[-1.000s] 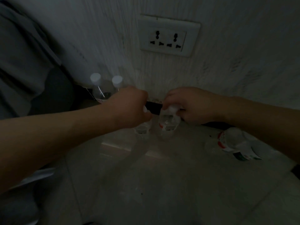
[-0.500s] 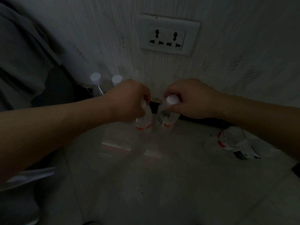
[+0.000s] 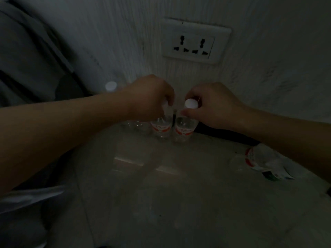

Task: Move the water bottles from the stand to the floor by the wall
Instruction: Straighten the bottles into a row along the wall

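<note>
both bottles stand upright on the floor (image 3: 179, 203) against the wall (image 3: 268, 77); left hand (image 3: 148, 99) and right hand (image 3: 213, 106) pinch the necks of left bottle (image 3: 160, 128) and right bottle (image 3: 184, 129), seemingly to steady them

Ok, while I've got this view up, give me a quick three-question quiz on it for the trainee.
1. True or false: the right bottle, gripped near its cap by the right hand, lies on its side.
2. What is mounted on the wall above the hands? A) a double socket B) a clock C) a shelf
3. Counting the left bottle under the left hand, how many red-labelled bottles are being held?

Key: 1 false, it stands upright; 2 A; 3 two, one in each hand.
</note>
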Action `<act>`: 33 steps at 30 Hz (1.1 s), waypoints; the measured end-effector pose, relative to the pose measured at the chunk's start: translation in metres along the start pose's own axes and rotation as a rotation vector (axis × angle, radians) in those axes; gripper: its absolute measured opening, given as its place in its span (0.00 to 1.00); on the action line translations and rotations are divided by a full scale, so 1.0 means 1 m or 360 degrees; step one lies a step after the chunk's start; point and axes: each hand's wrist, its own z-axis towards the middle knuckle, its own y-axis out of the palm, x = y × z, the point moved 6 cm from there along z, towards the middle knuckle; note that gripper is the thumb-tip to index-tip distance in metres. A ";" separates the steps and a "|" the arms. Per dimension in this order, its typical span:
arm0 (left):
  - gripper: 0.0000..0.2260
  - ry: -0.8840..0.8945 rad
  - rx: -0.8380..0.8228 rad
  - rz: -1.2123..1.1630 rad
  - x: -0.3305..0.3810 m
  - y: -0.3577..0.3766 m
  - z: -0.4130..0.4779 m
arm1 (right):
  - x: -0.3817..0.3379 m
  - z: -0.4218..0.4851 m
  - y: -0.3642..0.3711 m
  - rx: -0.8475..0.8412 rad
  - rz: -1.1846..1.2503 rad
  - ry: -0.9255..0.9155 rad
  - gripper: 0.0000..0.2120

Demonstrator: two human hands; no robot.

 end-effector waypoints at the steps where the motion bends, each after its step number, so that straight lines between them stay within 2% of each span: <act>1: 0.14 0.0012 0.0002 0.0004 -0.001 -0.001 0.001 | 0.000 0.002 0.000 0.0021 -0.0003 0.0006 0.14; 18: 0.15 0.0041 -0.0056 -0.0053 -0.025 0.012 0.020 | 0.003 0.014 0.017 0.0108 0.0032 0.0044 0.11; 33: 0.12 0.0134 0.0116 -0.0115 -0.037 0.014 0.020 | 0.002 0.021 0.025 0.0163 0.0027 0.0011 0.10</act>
